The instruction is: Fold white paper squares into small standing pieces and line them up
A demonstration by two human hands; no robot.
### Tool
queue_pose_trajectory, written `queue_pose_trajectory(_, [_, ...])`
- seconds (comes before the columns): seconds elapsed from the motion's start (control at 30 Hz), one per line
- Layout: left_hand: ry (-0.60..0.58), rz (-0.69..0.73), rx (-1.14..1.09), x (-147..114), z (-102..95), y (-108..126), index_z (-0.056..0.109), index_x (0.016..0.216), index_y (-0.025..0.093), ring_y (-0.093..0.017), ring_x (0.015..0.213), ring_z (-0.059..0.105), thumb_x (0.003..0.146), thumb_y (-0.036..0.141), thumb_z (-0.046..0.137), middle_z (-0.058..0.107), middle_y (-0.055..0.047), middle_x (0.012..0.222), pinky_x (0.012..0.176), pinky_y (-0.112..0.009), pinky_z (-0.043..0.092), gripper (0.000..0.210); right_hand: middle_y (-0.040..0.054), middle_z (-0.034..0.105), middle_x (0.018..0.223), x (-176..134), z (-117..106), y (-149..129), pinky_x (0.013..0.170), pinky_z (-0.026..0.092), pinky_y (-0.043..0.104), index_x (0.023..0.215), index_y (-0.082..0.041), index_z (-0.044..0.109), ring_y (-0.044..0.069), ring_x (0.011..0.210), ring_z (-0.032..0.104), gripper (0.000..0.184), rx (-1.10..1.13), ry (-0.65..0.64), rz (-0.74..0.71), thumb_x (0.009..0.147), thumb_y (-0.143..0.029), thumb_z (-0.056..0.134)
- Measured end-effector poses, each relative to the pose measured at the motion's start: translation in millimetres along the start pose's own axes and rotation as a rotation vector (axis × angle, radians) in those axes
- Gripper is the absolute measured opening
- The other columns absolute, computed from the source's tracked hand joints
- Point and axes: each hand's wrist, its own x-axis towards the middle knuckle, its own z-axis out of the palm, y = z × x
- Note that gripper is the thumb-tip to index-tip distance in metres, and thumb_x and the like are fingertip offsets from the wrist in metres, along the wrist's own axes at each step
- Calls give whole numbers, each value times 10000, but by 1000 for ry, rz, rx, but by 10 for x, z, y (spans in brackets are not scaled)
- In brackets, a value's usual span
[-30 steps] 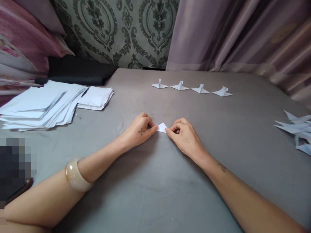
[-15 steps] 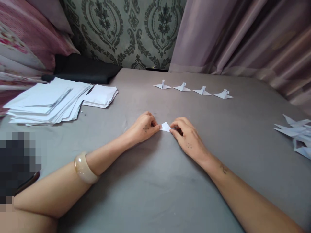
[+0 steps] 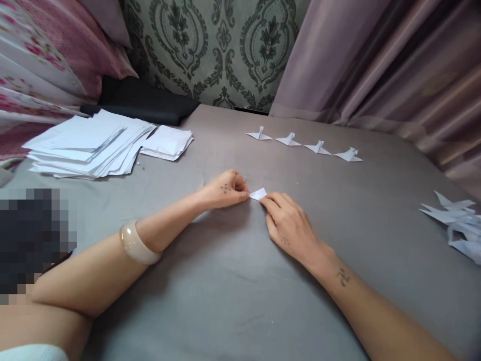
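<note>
A small folded white paper piece point(image 3: 259, 193) lies on the grey sheet point(image 3: 233, 281) between my two hands. My left hand point(image 3: 226, 189) pinches its left end with curled fingers. My right hand point(image 3: 288, 225) lies flat, its fingertips pressing on the paper's right edge. A pale bangle point(image 3: 136, 244) sits on my left forearm.
Several finished folded paper figures point(image 3: 304, 145) stand in a row farther back. A big stack of white sheets point(image 3: 86, 145) and a smaller stack point(image 3: 167, 143) lie at the left. More folded pieces point(image 3: 456, 223) lie at the right edge. Curtain and patterned wall are behind.
The view has shifted left and tilted. My right hand has flattened, sliding its fingers over the paper piece; my left hand keeps its pinch.
</note>
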Motion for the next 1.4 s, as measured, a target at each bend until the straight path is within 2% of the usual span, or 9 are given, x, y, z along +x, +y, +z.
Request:
queue_pose_trajectory(0.23, [78,31,51,2,31,32,662,679,133,-148,722,545,773,289,536,614,-59,820,628,-253,403,221,108,598,1012,-12,26,-7,783,439,355,1147,-162,582,232,908,535,368,-51,-3,-19,843,-65,399])
queue_pose_trajectory(0.57, [116,5,64,-12,118,-5,617,709,151,-174,826,542,772,255,544,549,-72,937,807,-319,446,142,91,597,969,-16,17,3,749,422,359,1162,-145,585,220,839,503,356,-118,-16,-41,866,-98,393])
queue_pose_trajectory(0.8, [145,-61,68,-20,141,24,544,772,161,-163,805,514,791,225,544,487,-57,907,800,-326,443,67,92,587,1026,-22,13,-6,771,410,361,1307,-204,498,224,865,492,403,-100,-43,-33,914,-202,407])
queue_pose_trajectory(0.97, [135,-81,43,1,133,3,549,762,153,-154,787,507,792,197,550,488,-51,885,776,-312,444,53,95,567,1026,12,-14,-72,768,401,362,1243,-227,548,226,864,477,349,-139,-50,-8,919,-281,429])
queue_pose_trajectory(1.07, [160,5,68,-17,155,-38,567,807,152,-162,812,514,801,175,532,504,-54,891,774,-312,449,42,100,564,1014,28,-13,-89,766,401,358,1205,-218,572,225,869,480,324,-140,-46,-3,916,-281,438])
queue_pose_trajectory(1.17, [153,235,175,-70,184,-41,584,923,155,-173,882,521,859,132,423,536,-68,943,813,-318,447,174,95,573,1008,19,11,-33,766,409,360,1200,-221,582,225,872,491,322,-106,-11,-22,918,-279,438])
queue_pose_trajectory(1.23, [111,331,298,-121,193,1,592,966,146,-178,904,525,882,98,355,558,-80,963,814,-312,447,256,82,587,996,-2,32,40,773,418,345,1160,-219,607,211,869,504,300,-42,18,-42,924,-247,425])
queue_pose_trajectory(1.4, [9,339,673,-253,188,161,620,1008,129,-202,891,533,883,86,362,582,-100,967,705,-289,452,290,73,621,1020,-46,42,143,776,431,312,1079,-176,628,194,911,542,269,49,66,-53,916,-166,414])
